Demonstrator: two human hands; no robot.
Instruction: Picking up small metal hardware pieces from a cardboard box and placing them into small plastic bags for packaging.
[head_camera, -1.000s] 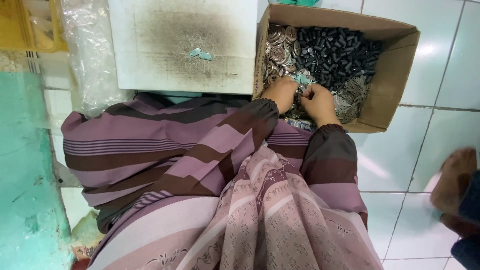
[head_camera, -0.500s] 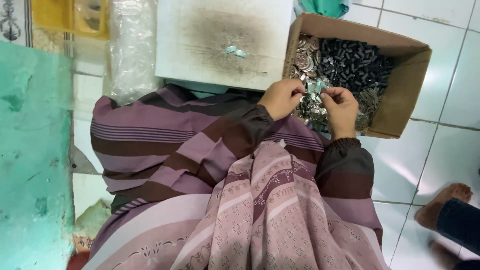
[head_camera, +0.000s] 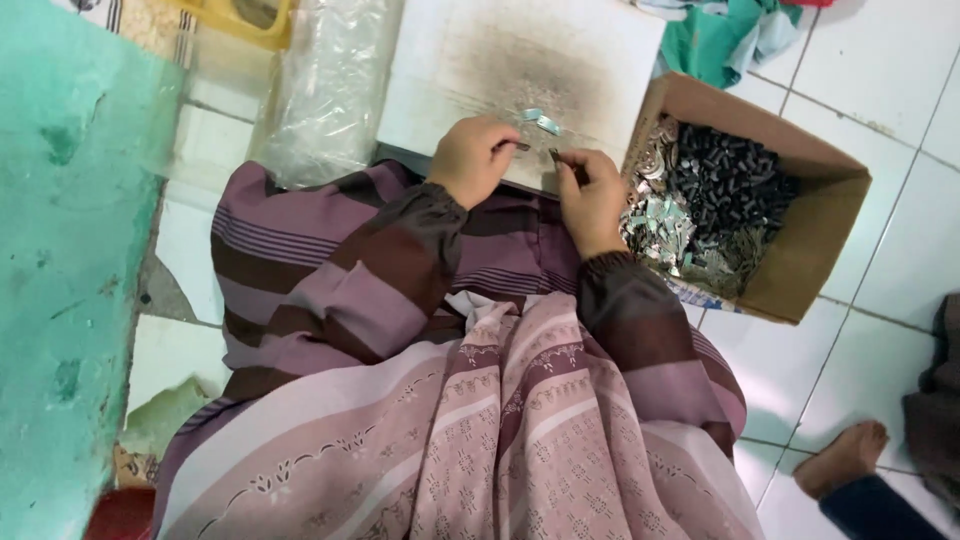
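Note:
My left hand (head_camera: 472, 160) and my right hand (head_camera: 590, 200) are close together over the near edge of a white, soot-stained board (head_camera: 520, 70). Each pinches a small dark metal piece between its fingertips. Two small silvery clips (head_camera: 540, 120) lie on the board just beyond my hands. To the right stands a cardboard box (head_camera: 800, 270) filled with several small black cylinders and shiny metal strips. My striped purple sleeves and patterned lap cloth fill the lower part of the view.
A crumpled clear plastic bag (head_camera: 325, 85) lies left of the board. A teal surface (head_camera: 70, 250) runs down the left side. White floor tiles surround the box. Another person's bare foot (head_camera: 840, 460) rests at the lower right.
My hands have left the cardboard box and moved left over the edge of the white board, carrying small pieces. The view has shifted, so the box now sits farther right.

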